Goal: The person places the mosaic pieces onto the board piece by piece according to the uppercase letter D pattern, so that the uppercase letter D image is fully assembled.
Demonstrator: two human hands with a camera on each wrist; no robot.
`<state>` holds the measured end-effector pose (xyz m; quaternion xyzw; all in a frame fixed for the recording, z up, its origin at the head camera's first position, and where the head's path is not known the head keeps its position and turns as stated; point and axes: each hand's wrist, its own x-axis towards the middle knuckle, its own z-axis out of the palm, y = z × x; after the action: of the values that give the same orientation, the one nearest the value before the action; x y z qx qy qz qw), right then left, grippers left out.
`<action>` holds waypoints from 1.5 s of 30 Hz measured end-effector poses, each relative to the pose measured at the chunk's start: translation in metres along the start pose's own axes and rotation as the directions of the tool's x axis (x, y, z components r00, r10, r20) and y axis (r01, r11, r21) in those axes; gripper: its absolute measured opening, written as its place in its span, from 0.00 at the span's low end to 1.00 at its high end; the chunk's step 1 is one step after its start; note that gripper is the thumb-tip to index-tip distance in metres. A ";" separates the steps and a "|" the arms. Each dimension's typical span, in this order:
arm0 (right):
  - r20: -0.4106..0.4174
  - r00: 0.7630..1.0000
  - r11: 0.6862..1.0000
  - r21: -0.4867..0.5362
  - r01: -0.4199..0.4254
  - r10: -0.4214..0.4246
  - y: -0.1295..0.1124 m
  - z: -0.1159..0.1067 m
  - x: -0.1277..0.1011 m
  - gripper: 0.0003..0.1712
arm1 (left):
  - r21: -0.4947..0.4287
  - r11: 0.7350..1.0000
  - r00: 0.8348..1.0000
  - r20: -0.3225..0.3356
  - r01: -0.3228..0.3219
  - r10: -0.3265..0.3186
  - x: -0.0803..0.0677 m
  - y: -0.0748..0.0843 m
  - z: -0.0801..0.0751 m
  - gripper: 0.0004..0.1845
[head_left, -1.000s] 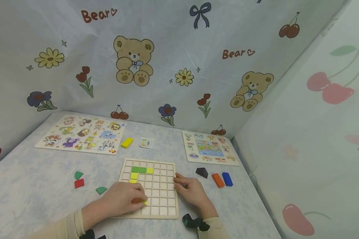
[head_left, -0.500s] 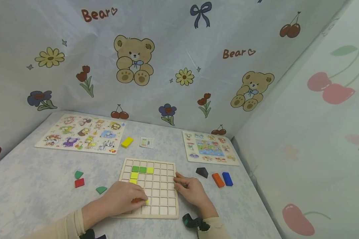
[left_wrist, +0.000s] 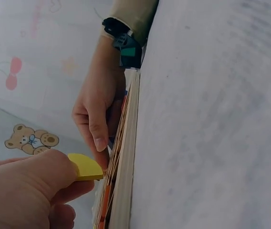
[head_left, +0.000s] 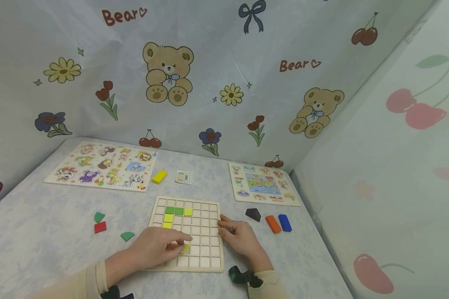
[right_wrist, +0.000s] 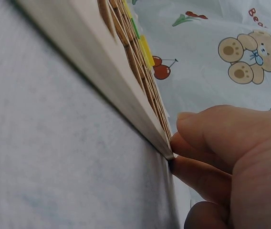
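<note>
My left hand (head_left: 155,246) is over the lower left of a wooden grid board (head_left: 205,262), index finger stretched out. It pinches a yellow piece with a curved edge (left_wrist: 85,168), low over the cells. Two green squares (head_left: 174,210) and several yellow squares (head_left: 168,218) sit in the upper left cells. An orange piece (left_wrist: 105,202) shows at the board in the left wrist view; my hand covers that spot from above. My right hand (head_left: 241,238) rests against the board's right edge, its thumb and fingertips touching the side (right_wrist: 170,153).
Green quarter pieces (head_left: 127,236) and a red block (head_left: 100,227) lie left of the board. A black piece (head_left: 253,214), an orange block (head_left: 273,224) and a blue block (head_left: 285,223) lie right. Behind are a yellow block (head_left: 159,177), a pattern card (head_left: 184,177) and two picture puzzles (head_left: 101,166).
My left index finger has straightened and reached right over the board, and more of the yellow piece shows under the hand. My right hand has stayed at the board's edge.
</note>
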<state>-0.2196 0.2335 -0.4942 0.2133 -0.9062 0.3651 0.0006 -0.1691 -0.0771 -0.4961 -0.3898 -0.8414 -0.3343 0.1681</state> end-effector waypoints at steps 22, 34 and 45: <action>0.011 1.000 1.000 0.001 -0.022 0.022 0.000 0.001 0.001 0.19 | 0.024 0.993 0.990 0.077 0.112 -0.114 -0.003 -0.003 0.003 0.11; 0.010 1.000 1.000 -0.015 -0.012 0.012 0.002 0.001 0.001 0.19 | 0.048 0.996 0.989 0.123 0.075 -0.080 -0.002 -0.002 0.003 0.07; 0.005 1.000 1.000 0.014 -0.014 0.014 0.001 0.001 -0.001 0.19 | 0.036 0.995 0.991 0.091 0.090 -0.093 -0.001 0.001 0.003 0.07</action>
<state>-0.2195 0.2341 -0.4958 0.2077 -0.9051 0.3711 -0.0057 -0.1677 -0.0747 -0.4987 -0.3633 -0.8705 -0.3098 0.1195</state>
